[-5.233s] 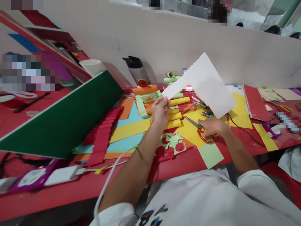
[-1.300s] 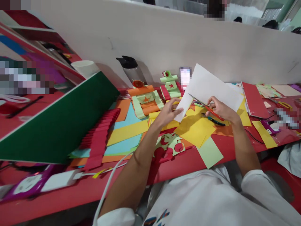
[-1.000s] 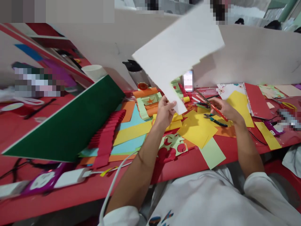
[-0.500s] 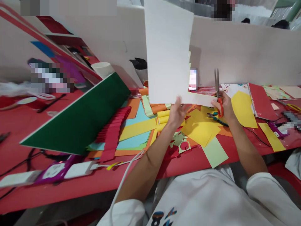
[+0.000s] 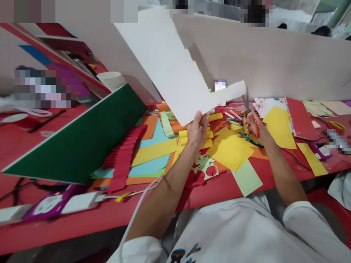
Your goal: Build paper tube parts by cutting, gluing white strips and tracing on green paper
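My left hand (image 5: 197, 128) grips the lower corner of a large white card sheet (image 5: 167, 65), which is raised and tilted to the left. From its lower end a narrow strip of the same card runs to the right. Pale green edges show along the sheet's right side. My right hand (image 5: 253, 126) is closed round the red-orange handles of a pair of scissors (image 5: 247, 104), blades pointing up close to the strip's end. Whether the blades touch the card I cannot tell. Below lie yellow paper sheets (image 5: 229, 148) and pliers with teal-and-black handles (image 5: 251, 139).
A green board (image 5: 76, 137) leans at the left, beside a pleated red paper strip (image 5: 124, 157). Rolled yellow paper (image 5: 196, 137) and pale green scraps (image 5: 205, 164) lie in the middle. A white cable (image 5: 137, 215) crosses the table's front edge. A partition (image 5: 274, 62) stands behind.
The white card has tipped to the left and its strip now slants upward to the right. My right hand has come off the strip and holds only the scissors.
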